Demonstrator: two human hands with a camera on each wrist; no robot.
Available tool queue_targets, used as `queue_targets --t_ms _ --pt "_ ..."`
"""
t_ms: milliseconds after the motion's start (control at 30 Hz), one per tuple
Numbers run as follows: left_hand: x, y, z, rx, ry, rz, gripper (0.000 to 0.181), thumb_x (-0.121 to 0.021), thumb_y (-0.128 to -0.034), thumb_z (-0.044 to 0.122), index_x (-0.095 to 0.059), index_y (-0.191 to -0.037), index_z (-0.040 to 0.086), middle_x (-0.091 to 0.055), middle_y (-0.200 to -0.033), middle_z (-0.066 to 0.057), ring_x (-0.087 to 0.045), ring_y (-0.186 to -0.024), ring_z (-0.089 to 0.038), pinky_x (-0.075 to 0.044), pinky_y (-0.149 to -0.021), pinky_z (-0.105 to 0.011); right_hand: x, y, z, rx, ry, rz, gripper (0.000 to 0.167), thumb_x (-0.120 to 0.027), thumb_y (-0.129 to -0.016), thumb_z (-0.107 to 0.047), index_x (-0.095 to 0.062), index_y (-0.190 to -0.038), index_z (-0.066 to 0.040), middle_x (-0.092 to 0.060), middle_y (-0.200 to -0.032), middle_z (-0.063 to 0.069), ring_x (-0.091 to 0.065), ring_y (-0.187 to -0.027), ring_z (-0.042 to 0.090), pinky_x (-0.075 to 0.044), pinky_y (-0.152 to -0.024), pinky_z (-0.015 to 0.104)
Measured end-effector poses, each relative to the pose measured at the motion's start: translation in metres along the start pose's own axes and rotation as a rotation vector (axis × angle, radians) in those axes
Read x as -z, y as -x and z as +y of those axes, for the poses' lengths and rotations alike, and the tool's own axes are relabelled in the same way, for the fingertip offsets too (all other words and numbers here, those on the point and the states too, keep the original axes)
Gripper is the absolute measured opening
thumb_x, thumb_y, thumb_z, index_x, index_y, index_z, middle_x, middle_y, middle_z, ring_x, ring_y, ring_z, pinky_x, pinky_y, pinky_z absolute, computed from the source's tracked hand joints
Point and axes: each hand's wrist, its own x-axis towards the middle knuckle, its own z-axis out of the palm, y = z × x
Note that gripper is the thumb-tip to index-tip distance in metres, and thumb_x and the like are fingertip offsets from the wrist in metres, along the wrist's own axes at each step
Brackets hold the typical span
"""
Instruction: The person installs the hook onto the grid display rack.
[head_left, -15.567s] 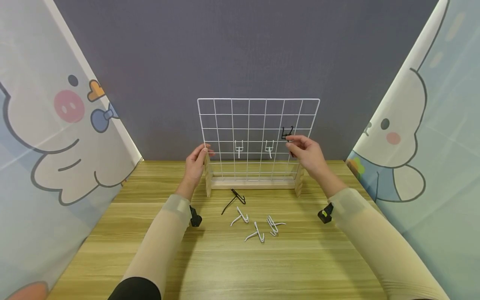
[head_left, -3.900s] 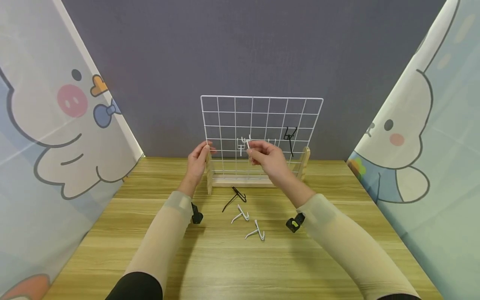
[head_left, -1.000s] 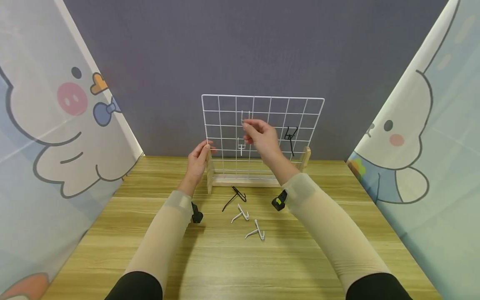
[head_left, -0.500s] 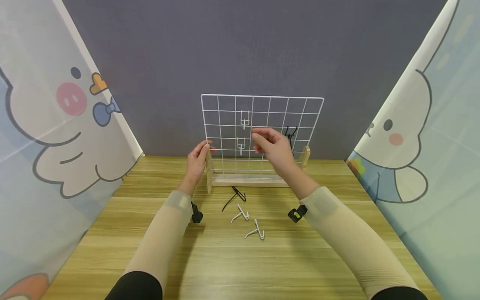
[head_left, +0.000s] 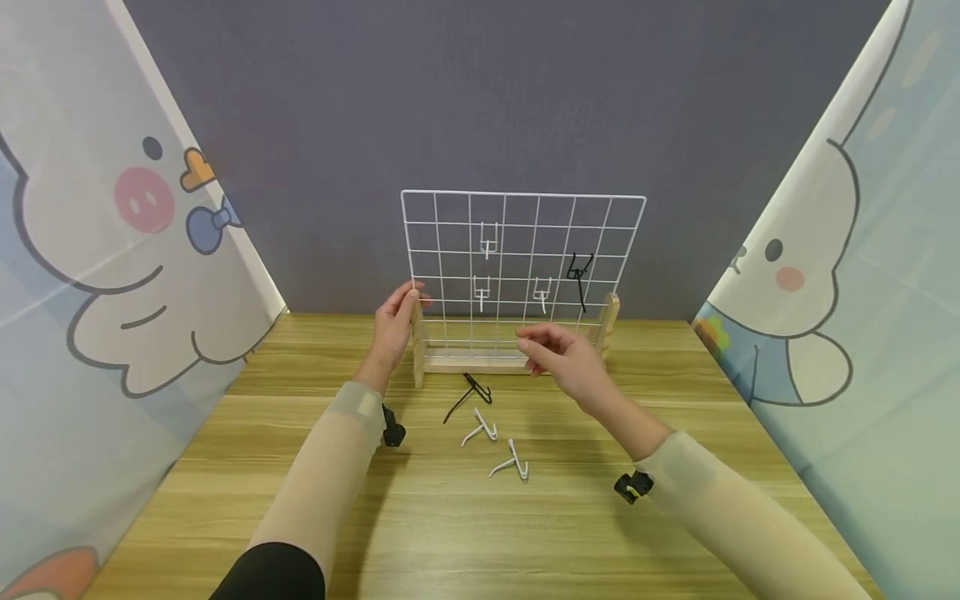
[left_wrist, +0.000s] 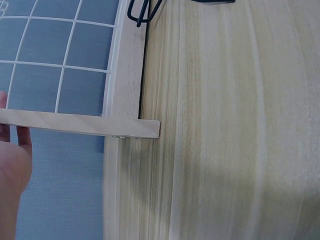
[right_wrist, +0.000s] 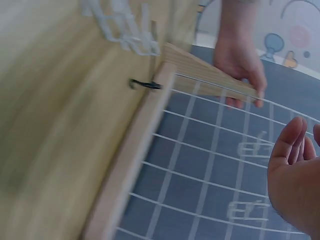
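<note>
A white wire grid panel (head_left: 517, 225) stands upright in a wooden stand (head_left: 480, 365). My left hand (head_left: 393, 321) grips the top of the stand's left post, thumb in front and fingers behind. Lower right, my right hand (head_left: 566, 362) hovers in front of the grid, fingers loosely bent and holding nothing. On the grid hang an upper white hook (head_left: 488, 247), a lower left white hook (head_left: 482, 294), a lower right white hook (head_left: 542, 296) and a long black hook (head_left: 579, 279). The right wrist view is blurred, showing the right hand (right_wrist: 295, 185) beside the grid.
Before the stand, a black hook (head_left: 471, 396) and two white hooks, a farther one (head_left: 482, 427) and a nearer one (head_left: 513, 461), lie on the wood-grain table (head_left: 450, 533). A dark grey panel (head_left: 510, 100) rises behind; cartoon-printed curtains (head_left: 127, 275) flank both sides.
Earlier, the black hook and then a white hook from the table were hung on the grid. The right hand has since let go and dropped down-right. My left hand keeps its hold.
</note>
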Motion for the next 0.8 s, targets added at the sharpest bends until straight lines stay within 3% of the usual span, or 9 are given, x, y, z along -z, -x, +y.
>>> queue_targets --t_ms 67,200,267,467,567,667,800 --pt "0.000 0.000 0.000 0.004 0.006 0.001 0.041 -0.057 -0.1165 0.020 -0.061 -0.142 -0.012 -0.080 -0.113 -0.015 -0.077 -0.106 -0.022 -0.058 -0.095 -0.023 0.001 0.006 0.012 -0.020 0.017 -0.021 0.030 -0.071 -0.108 -0.015 -0.071 -0.133 0.002 -0.072 -0.097 -0.004 -0.071 -0.085 0.019 -0.062 -0.076 0.027" --pt "0.002 0.000 0.000 0.013 0.008 -0.005 0.037 -0.057 -0.1163 0.021 -0.065 -0.139 -0.007 -0.082 -0.104 0.005 -0.077 -0.105 -0.019 -0.057 -0.095 -0.022 0.004 0.015 0.036 -0.048 0.049 -0.076 0.030 -0.071 -0.108 -0.014 -0.071 -0.133 0.004 -0.072 -0.094 -0.003 -0.071 -0.084 0.022 -0.062 -0.075 0.027" --pt "0.002 -0.001 0.000 0.012 0.009 -0.006 0.033 -0.057 -0.1161 0.021 -0.069 -0.135 -0.002 -0.082 -0.103 0.007 -0.078 -0.106 -0.020 -0.057 -0.095 -0.022 0.005 0.019 0.046 -0.069 0.069 -0.111 0.030 -0.071 -0.108 -0.015 -0.071 -0.132 0.003 -0.072 -0.095 -0.002 -0.071 -0.084 0.023 -0.062 -0.075 0.027" --pt "0.001 -0.001 0.001 0.023 -0.012 -0.012 0.024 -0.058 -0.1159 0.024 -0.074 -0.130 0.013 -0.081 -0.104 0.010 -0.075 -0.115 -0.034 -0.057 -0.096 -0.023 0.007 0.032 0.069 -0.110 0.142 -0.226 0.034 -0.072 -0.108 -0.017 -0.069 -0.134 0.005 -0.073 -0.104 0.020 -0.069 -0.084 0.020 -0.064 -0.075 0.033" --pt "0.001 0.000 0.002 0.028 -0.028 -0.016 0.024 -0.057 -0.1164 0.026 -0.074 -0.130 0.015 -0.079 -0.101 0.016 -0.072 -0.120 -0.041 -0.058 -0.095 -0.024 0.008 0.039 0.079 -0.116 0.197 -0.288 0.039 -0.073 -0.107 -0.019 -0.067 -0.137 0.006 -0.073 -0.108 0.019 -0.068 -0.085 0.017 -0.063 -0.074 0.033" --pt "0.001 0.000 0.002 0.022 -0.026 -0.015 0.029 -0.057 -0.1166 0.025 -0.072 -0.133 0.007 -0.080 -0.103 0.011 -0.072 -0.120 -0.044 -0.058 -0.094 -0.024 0.008 0.046 0.087 -0.119 0.225 -0.362 0.044 -0.076 -0.105 -0.021 -0.066 -0.139 0.004 -0.073 -0.112 0.013 -0.068 -0.086 0.018 -0.062 -0.071 0.031" --pt "0.002 0.000 0.001 0.013 -0.005 -0.010 0.039 -0.057 -0.1162 0.021 -0.063 -0.140 -0.009 -0.080 -0.113 -0.014 -0.074 -0.116 -0.041 -0.059 -0.094 -0.024 0.007 0.051 0.094 -0.110 0.223 -0.457 0.046 -0.079 -0.103 -0.018 -0.063 -0.141 0.004 -0.071 -0.118 0.017 -0.066 -0.088 0.018 -0.059 -0.069 0.028"
